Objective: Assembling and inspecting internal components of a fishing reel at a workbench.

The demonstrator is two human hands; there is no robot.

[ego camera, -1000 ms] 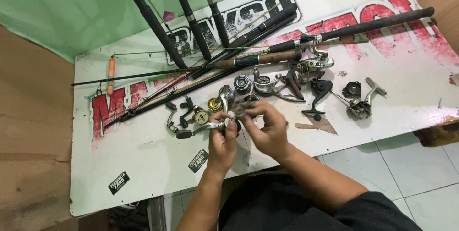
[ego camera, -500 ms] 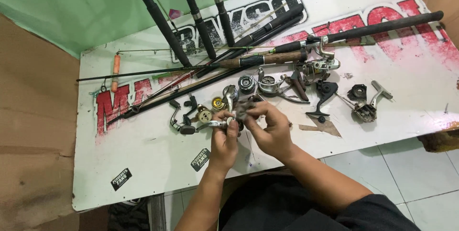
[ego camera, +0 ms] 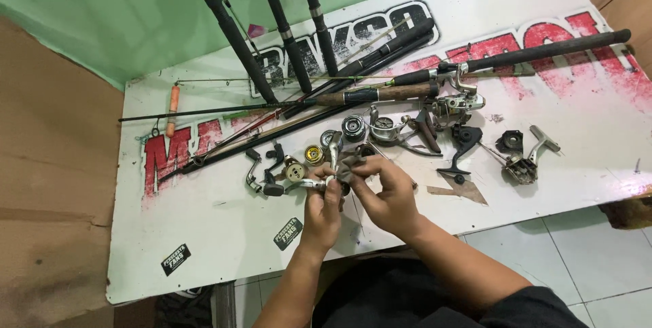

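My left hand [ego camera: 321,211] grips a silver fishing-reel body [ego camera: 307,182] with its bail arm and black handle knob sticking out to the left, just above the white table [ego camera: 210,233]. My right hand [ego camera: 384,195] pinches a small dark grey cloth [ego camera: 350,168] against the right end of that reel body. Both hands meet near the table's front edge. Just behind them lie loose reel parts: a gold spool [ego camera: 313,155], a silver spool [ego camera: 353,128] and a black handle piece [ego camera: 275,157].
Several fishing rods [ego camera: 380,94] lie across the table and lean on the green wall [ego camera: 88,22]. A black reel rotor [ego camera: 462,144], a grey reel frame [ego camera: 523,165] and a scrap of brown paper [ego camera: 462,189] lie at right. White floor tiles [ego camera: 577,260] below.
The view has shifted slightly, so the table sits a little lower and further right. My hands stay together on the reel body with small finger movements.
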